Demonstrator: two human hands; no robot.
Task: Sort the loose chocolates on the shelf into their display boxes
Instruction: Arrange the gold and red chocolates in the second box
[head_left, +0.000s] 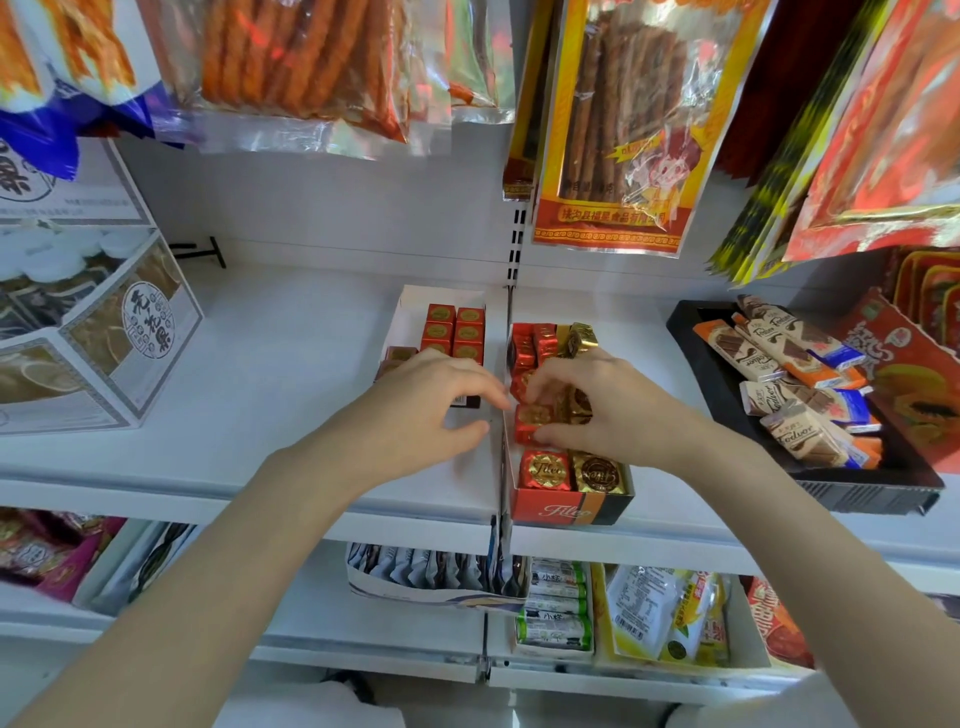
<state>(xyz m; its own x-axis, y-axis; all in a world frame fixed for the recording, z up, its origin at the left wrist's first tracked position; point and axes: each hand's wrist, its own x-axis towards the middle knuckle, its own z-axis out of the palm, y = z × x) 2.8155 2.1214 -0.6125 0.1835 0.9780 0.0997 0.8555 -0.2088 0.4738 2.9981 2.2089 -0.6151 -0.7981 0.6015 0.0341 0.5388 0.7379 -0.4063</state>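
**Head view: seating a red chocolate in the Tileo box**

Head camera looks down on a white shelf (291, 364). The right hand (597, 405) pinches a red foil chocolate (531, 422) between thumb and fingertips, low in the red-and-black display box (569, 512) at the shelf's front edge. The left hand (431, 400) hovers beside that box with fingers loosely curled and holds nothing. A white display box (415, 301) of red chocolates sits behind it. To do this well, I'd press the piece flat into the red column, label up, and keep the gold ones apart.
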